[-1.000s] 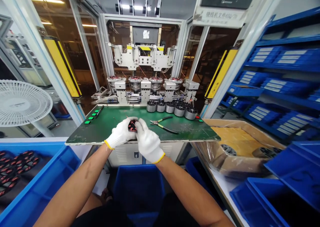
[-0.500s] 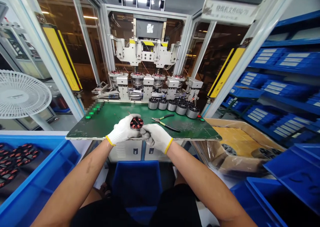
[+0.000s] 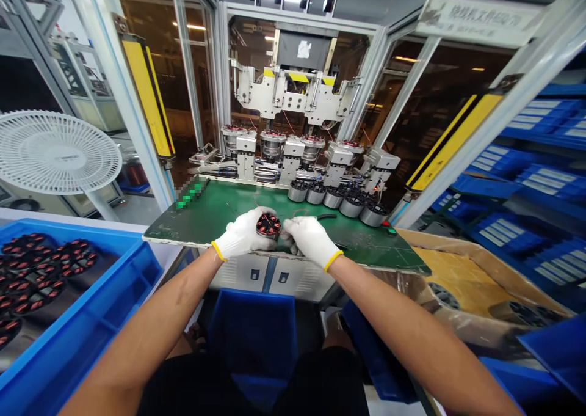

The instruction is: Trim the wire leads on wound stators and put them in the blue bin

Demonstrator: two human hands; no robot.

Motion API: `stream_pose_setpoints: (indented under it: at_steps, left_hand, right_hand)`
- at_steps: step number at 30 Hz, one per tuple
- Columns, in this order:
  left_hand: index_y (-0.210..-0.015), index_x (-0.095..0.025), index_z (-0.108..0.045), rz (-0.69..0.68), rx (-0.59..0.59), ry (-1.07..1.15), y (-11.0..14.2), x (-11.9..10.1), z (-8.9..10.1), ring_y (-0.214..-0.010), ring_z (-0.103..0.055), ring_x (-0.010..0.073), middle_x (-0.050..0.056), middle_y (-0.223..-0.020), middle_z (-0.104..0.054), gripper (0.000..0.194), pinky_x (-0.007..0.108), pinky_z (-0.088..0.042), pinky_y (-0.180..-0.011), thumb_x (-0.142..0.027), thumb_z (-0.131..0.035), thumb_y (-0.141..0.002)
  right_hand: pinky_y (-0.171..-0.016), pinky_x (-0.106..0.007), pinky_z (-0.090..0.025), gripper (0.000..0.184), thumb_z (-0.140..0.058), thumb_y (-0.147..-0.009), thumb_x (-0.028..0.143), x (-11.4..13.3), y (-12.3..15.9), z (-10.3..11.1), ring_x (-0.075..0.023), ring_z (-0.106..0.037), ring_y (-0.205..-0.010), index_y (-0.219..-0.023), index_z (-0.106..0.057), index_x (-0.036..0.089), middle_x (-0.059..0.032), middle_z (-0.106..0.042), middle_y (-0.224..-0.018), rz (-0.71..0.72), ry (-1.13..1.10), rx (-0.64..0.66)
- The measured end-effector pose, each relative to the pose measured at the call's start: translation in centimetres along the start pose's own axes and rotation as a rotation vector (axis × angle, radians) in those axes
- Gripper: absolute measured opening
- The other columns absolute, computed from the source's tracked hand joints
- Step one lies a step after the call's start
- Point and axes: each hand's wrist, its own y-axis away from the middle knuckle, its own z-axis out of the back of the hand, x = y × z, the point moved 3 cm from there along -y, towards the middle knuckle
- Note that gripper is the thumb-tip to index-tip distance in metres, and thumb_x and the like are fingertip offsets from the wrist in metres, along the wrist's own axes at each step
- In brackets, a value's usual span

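Both my hands wear white gloves with yellow cuffs and meet over the front edge of the green work mat (image 3: 206, 211). My left hand (image 3: 242, 235) is closed round a small round stator (image 3: 268, 224) wound with red copper wire. My right hand (image 3: 309, 239) is closed in a pinch right beside the stator, with a thin wire loop rising above its fingers. Pliers (image 3: 326, 217) lie on the mat just behind my right hand, mostly hidden by it.
A row of several grey unwound stators (image 3: 339, 201) stands at the mat's back right, before the winding machine (image 3: 293, 153). A blue bin (image 3: 68, 318) at left holds several wound stators. A white fan (image 3: 57, 153) stands left; a cardboard box (image 3: 462, 269) and blue shelves are on the right.
My view has swung left and lower, shifting everything rightward in the picture. My right hand has slid over the pliers; both hands stay joined at the stator.
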Motion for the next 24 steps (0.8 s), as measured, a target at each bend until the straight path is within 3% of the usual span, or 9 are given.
stream_pose_setpoints:
  at_steps: [2,5,9,11,12,15,19,22,24]
  left_hand:
    - [-0.115,-0.031,-0.055,0.005,0.002,0.011,0.1,-0.1,0.1,-0.088,-0.066,0.0236,0.000,-0.101,-0.068,0.062,0.032,-0.052,-0.076,-0.035,-0.073,-0.056]
    - [-0.115,-0.030,-0.055,-0.015,0.009,0.026,0.1,0.0,0.1,-0.091,-0.065,0.0243,0.001,-0.104,-0.067,0.063,0.033,-0.052,-0.080,-0.035,-0.074,-0.055]
    - [-0.117,-0.027,-0.054,-0.053,0.028,0.052,-0.1,0.2,0.2,-0.094,-0.064,0.0239,0.002,-0.106,-0.066,0.063,0.035,-0.051,-0.085,-0.034,-0.073,-0.056]
    - [-0.116,-0.026,-0.054,-0.081,0.067,0.065,-0.2,0.2,0.4,-0.094,-0.064,0.0234,0.002,-0.105,-0.066,0.064,0.035,-0.051,-0.085,-0.033,-0.073,-0.056]
    - [-0.116,-0.025,-0.054,-0.100,0.092,0.073,-0.3,0.1,0.5,-0.094,-0.063,0.0233,0.002,-0.105,-0.066,0.063,0.034,-0.051,-0.085,-0.031,-0.073,-0.055]
    - [-0.115,-0.021,-0.055,-0.174,0.167,0.107,-0.4,-0.3,0.9,-0.097,-0.062,0.0227,0.002,-0.108,-0.065,0.062,0.034,-0.050,-0.087,-0.025,-0.070,-0.055]
    - [-0.114,-0.018,-0.055,-0.199,0.211,0.147,-0.6,-0.7,1.1,-0.100,-0.061,0.0229,0.004,-0.110,-0.064,0.059,0.034,-0.049,-0.090,-0.021,-0.066,-0.056]
    - [-0.114,-0.017,-0.054,-0.174,0.239,0.178,-0.7,-0.4,1.0,-0.099,-0.061,0.0234,0.004,-0.108,-0.064,0.061,0.035,-0.050,-0.087,-0.018,-0.066,-0.054]
    - [-0.115,-0.018,-0.053,-0.156,0.272,0.216,-0.8,-0.1,0.7,-0.098,-0.061,0.0229,0.003,-0.107,-0.064,0.065,0.033,-0.050,-0.086,-0.015,-0.065,-0.051]
  right_hand:
    - [-0.050,-0.023,-0.043,0.058,-0.007,-0.097,0.038,-0.7,0.4,-1.5,-0.0128,-0.055,-0.053,-0.080,-0.057,0.013,-0.0091,-0.061,-0.072,-0.074,-0.156,0.050]
    - [-0.052,-0.023,-0.045,0.064,-0.004,-0.097,0.045,-0.9,2.3,-2.6,-0.0128,-0.057,-0.055,-0.091,-0.059,0.013,-0.0089,-0.063,-0.076,0.025,-0.212,-0.091]
    - [-0.074,-0.030,-0.045,0.041,-0.024,-0.097,0.032,0.1,4.2,-2.5,-0.0217,-0.059,-0.090,-0.125,-0.050,0.017,-0.0140,-0.059,-0.112,0.203,0.339,-0.399]
    - [-0.073,-0.033,-0.044,0.040,-0.024,-0.096,0.025,0.1,4.0,-2.7,-0.0240,-0.058,-0.089,-0.122,-0.053,0.017,-0.0144,-0.060,-0.104,0.113,0.520,-0.389]
    - [-0.071,-0.032,-0.043,0.038,-0.025,-0.095,0.025,0.0,3.8,-2.8,-0.0233,-0.057,-0.086,-0.116,-0.056,0.017,-0.0129,-0.060,-0.097,0.068,0.479,-0.372]
    - [-0.060,-0.025,-0.041,0.030,-0.036,-0.092,0.033,-0.4,3.1,-3.8,-0.0157,-0.051,-0.067,-0.098,-0.060,0.017,-0.0051,-0.053,-0.075,0.010,-0.198,-0.255]
    - [-0.039,-0.018,-0.025,0.037,-0.033,-0.091,0.045,-0.7,2.7,-7.0,-0.0066,-0.019,-0.041,-0.089,-0.055,0.016,0.0080,-0.022,-0.055,-0.004,-0.947,-0.021]
    - [-0.036,-0.015,-0.017,0.034,-0.050,-0.084,0.050,-0.9,2.5,-9.1,-0.0039,-0.014,-0.041,-0.083,-0.053,0.016,0.0100,-0.020,-0.055,-0.013,-1.396,-0.053]
    - [-0.035,-0.015,-0.016,0.036,-0.059,-0.079,0.051,-1.2,2.4,-10.0,-0.0033,-0.020,-0.041,-0.076,-0.053,0.016,0.0096,-0.028,-0.052,-0.081,-1.478,-0.166]
